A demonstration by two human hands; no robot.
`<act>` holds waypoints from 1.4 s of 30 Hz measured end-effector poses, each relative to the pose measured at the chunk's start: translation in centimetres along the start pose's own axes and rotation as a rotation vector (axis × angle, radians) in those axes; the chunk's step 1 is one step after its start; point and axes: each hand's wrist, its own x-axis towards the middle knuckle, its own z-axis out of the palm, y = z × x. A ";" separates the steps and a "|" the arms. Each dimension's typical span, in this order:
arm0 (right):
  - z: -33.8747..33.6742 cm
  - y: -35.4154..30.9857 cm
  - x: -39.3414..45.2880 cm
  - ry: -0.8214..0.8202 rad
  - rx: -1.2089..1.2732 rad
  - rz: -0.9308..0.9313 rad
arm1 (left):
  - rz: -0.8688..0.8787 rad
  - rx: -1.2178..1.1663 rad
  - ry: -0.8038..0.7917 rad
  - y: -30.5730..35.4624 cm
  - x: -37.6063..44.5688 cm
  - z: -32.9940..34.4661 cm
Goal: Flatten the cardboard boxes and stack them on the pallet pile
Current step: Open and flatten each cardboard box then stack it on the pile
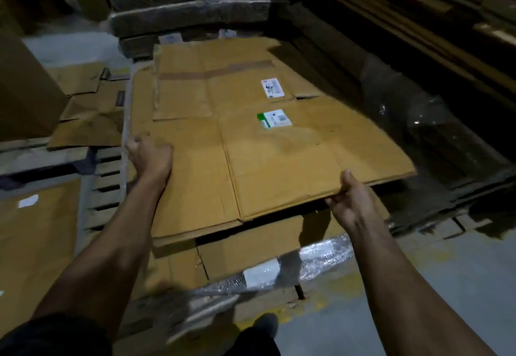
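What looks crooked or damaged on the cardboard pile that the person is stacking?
The top flattened box, held by the left hand and right hand, lies turned against the pile, its right corner overhanging. The sheet behind it has a ragged, torn left edge. Loose stretch wrap hangs at the front.

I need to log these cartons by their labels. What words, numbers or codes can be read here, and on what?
None can be read.
White label on the far flattened box: too blurred.
Green-and-white label on the top flattened box: barcode-like marks, illegible.
White sticker on the left cardboard sheet: blurred.
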 end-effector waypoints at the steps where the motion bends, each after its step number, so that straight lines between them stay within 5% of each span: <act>1: 0.5 0.5 1.1 0.049 -0.175 -0.012 | 0.081 0.161 -0.084 -0.7 0.6 1.0; 4: 0.0 3.0 3.2 0.229 -0.549 -0.091 | 0.312 0.542 -0.304 -3.9 -0.2 3.7; 9: -1.5 4.8 1.9 0.475 -1.149 -0.501 | 0.514 0.711 -0.316 -6.7 -3.6 4.3; 12: -2.4 5.0 1.2 0.268 -1.564 -0.925 | 0.709 0.745 -0.432 -7.2 -4.9 3.5; 14: -3.5 5.1 2.0 0.026 -1.777 -0.949 | 0.936 0.757 -0.507 -7.8 -6.1 3.1; 17: -4.0 4.5 3.3 -0.109 -1.944 -0.904 | 1.139 0.889 -0.552 -8.9 -7.6 2.7; 21: -2.8 2.8 4.2 -0.221 -2.060 -0.989 | 1.091 0.904 -0.528 -8.4 -8.3 3.0; 28: 3.8 -0.7 4.7 -0.178 -1.972 -1.217 | 1.031 0.708 -0.465 -3.3 -5.0 1.7; 35: 6.4 1.7 7.5 -0.265 -2.128 -0.909 | 0.904 0.921 -0.642 -3.7 -2.6 3.4; 42: 5.1 1.6 6.8 -0.263 -1.976 -0.757 | 0.747 0.654 -0.558 -2.3 -4.7 5.1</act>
